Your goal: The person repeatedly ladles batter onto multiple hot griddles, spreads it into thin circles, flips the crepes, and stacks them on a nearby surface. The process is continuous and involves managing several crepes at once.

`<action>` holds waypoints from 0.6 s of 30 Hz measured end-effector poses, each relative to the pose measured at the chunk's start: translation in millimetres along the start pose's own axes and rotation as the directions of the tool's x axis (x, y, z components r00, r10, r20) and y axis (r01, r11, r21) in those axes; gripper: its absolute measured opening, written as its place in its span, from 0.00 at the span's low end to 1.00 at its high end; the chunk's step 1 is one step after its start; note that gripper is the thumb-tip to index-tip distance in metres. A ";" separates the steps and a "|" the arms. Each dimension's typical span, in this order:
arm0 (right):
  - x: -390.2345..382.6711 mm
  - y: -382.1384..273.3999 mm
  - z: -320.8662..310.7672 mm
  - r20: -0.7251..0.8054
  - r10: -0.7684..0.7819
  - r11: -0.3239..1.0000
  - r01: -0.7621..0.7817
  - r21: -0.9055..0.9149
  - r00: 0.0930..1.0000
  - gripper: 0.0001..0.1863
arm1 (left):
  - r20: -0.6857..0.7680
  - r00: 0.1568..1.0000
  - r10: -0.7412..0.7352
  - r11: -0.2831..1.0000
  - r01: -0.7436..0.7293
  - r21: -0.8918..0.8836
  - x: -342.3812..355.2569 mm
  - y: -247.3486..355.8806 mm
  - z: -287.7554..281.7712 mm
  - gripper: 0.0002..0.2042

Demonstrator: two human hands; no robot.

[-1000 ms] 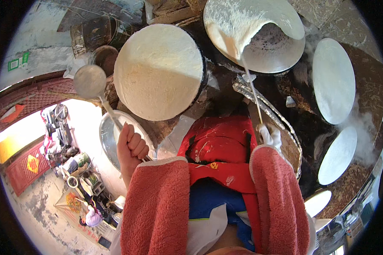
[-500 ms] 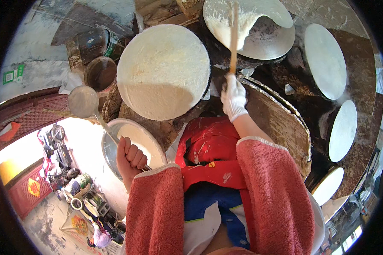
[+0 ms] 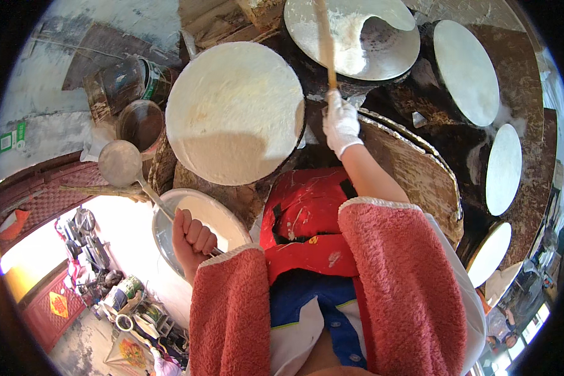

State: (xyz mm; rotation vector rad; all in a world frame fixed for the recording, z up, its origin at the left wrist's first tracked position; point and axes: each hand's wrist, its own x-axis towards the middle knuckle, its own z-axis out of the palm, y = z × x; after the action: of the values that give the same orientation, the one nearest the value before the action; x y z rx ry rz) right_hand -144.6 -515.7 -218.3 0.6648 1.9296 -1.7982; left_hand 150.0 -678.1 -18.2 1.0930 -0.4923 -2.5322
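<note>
While left hand (image 3: 191,237) holds ladle (image 3: 120,163), stick (image 3: 324,41) swung upright.

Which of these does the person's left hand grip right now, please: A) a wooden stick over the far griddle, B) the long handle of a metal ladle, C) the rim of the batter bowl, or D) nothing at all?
B: the bare left hand is closed around the handle of the metal ladle, above the white batter bowl, while the gloved right hand holds the wooden stick.
</note>
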 end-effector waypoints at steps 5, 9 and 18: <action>-13.7 -39.7 -51.4 0.057 0.192 0.944 -0.201 0.262 0.980 0.18 | -0.055 0.998 -0.022 0.999 0.024 0.036 9.1 3.6 7.2 0.19; -22.8 -62.3 -49.7 0.003 0.245 0.897 -0.228 0.377 0.969 0.18 | 0.019 0.999 -0.041 0.999 0.041 0.033 11.7 1.3 14.9 0.19; -20.4 -10.8 -106.3 0.148 0.183 0.968 -0.205 0.146 0.972 0.18 | -0.063 0.996 -0.070 0.993 0.075 0.087 23.7 -24.4 60.3 0.19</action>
State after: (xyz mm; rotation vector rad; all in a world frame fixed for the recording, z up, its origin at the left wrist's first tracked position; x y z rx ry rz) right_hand -132.8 -411.5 -189.3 0.7392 1.5875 -1.8363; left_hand 85.7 -656.1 -5.0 1.2366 -0.5644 -2.5525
